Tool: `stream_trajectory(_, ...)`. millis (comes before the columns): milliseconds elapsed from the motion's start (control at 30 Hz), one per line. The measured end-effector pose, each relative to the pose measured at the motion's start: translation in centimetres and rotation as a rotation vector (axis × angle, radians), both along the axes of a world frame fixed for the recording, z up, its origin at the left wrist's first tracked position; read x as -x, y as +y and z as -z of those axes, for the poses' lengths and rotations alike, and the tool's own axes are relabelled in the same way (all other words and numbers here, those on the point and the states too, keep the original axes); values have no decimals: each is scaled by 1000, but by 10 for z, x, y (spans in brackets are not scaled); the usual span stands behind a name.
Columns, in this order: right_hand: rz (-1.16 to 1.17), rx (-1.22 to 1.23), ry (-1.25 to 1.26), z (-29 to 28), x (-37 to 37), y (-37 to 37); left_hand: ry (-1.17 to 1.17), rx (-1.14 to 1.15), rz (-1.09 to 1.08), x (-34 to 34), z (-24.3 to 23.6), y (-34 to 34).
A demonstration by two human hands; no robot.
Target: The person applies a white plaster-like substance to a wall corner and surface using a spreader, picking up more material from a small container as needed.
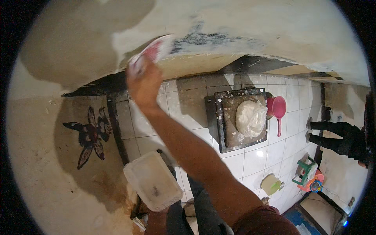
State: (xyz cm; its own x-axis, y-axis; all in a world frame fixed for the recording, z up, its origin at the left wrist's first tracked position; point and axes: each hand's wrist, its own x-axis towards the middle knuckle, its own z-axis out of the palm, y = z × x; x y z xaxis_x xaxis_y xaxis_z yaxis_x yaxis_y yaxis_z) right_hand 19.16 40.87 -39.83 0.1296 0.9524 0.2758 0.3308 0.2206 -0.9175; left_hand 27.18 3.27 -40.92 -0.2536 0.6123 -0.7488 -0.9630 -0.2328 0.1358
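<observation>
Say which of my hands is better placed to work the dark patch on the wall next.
Probably your right hand: it holds the red-and-white tool at the wall, beside the dark patch. Your left hand is hidden, seemingly beneath the pale tray.

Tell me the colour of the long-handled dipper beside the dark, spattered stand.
Pink; the dipper shows in the head view, the only one here.

The tray (153, 180) was left of the right forearm (188, 145), the table (233, 135) right of it. A bag (250, 119) rested on the table; a dipper (277, 107) sat just right, perhaps touching. Farther right and nearer stood a stool (307, 171).
</observation>
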Motion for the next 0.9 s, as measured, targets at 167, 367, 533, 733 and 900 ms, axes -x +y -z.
stream_trajectory(167,-46,-254,-55,26,-59,-43,-3,-63,-13,14,-6,2)
stream_trajectory(367,-96,485,865,62,-131,7,-48,-108,-31,20,-4,0)
stream_trajectory(533,91,611,1243,-43,-35,38,-35,-96,-52,38,-8,-11)
stream_trajectory(733,46,486,1161,-80,-81,-27,-22,-134,-65,62,-6,-20)
stream_trajectory(900,250,309,623,-23,-109,53,-58,-370,-46,76,42,-27)
